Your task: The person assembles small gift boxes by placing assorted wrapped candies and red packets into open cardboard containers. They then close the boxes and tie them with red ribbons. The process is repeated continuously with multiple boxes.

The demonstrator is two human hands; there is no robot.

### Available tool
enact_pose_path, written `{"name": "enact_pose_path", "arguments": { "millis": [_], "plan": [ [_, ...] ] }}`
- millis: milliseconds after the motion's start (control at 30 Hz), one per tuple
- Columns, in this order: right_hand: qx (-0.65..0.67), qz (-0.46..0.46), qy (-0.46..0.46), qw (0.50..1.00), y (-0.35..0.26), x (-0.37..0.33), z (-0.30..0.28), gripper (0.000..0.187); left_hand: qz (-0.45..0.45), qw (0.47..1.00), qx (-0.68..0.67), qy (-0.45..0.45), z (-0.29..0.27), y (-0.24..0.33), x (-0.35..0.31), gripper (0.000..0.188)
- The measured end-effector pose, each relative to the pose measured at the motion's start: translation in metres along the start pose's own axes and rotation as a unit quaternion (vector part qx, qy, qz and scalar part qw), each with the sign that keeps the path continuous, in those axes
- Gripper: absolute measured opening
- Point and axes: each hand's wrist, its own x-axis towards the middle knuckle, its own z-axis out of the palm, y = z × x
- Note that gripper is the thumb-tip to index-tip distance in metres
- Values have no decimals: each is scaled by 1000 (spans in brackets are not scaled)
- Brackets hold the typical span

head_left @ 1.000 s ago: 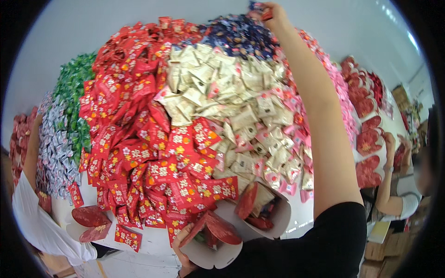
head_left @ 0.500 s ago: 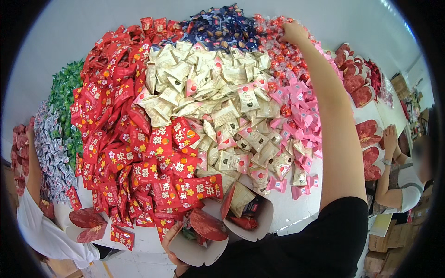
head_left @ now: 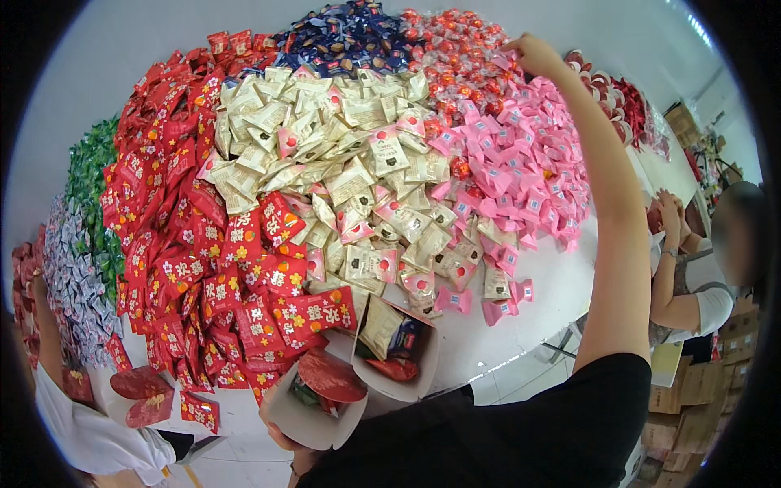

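Observation:
Close to my body, my left hand (head_left: pixel 281 433) is wrapped around an open two-part paper box (head_left: pixel 335 431) with red patterned flaps and white walls. One half holds green and red sweets. In the other lie a cream packet (head_left: pixel 381 329), a dark blue packet (head_left: pixel 409 335) and a red packet (head_left: pixel 396 369). My right arm stretches to the far right, where my right hand (head_left: pixel 537 55) is at the border of the red ball sweets (head_left: pixel 460 61) and the pink wrapped sweets (head_left: pixel 529 159). Its fingers are bent together; what they hold, if anything, is hidden.
Heaps of red packets (head_left: pixel 175 195), cream packets (head_left: pixel 325 122), dark blue sweets (head_left: pixel 346 37), green sweets (head_left: pixel 89 195) and silvery sweets (head_left: pixel 73 276) cover the white table (head_left: pixel 480 354). Co-workers sit left and right. Another open box (head_left: pixel 146 398) lies at left; cartons (head_left: pixel 704 390) are stacked at right.
My right hand has moved from the red ball sweets to the right, toward the pink sweets. The view has shifted, so the heaps and the box appear farther left. My left hand keeps its hold.

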Motion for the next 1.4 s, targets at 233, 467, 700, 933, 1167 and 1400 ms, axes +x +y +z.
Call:
{"name": "enact_pose_path", "arguments": {
  "millis": [233,467,700,933,1167,1400],
  "plan": [
    [-47,24,-9,999,1,10,38,38,72,993,75,-54,4,21,14,130],
    [221,99,186,952,1,-6,15,25,103,987,97,-74,8,18,16,128],
    [277,-200,-43,939,-179,-14,-52,29,98,995,26,20,25,37,32,80],
    [-42,-133,4,990,-222,-19,-48,24,150,987,45,46,25,40,35,89],
    [-31,-56,-107,992,-223,-23,-3,53,198,980,22,-4,20,55,56,102],
    [136,38,-93,986,-231,-47,-87,25,91,990,-24,-105,14,65,57,113]
  ]
}}
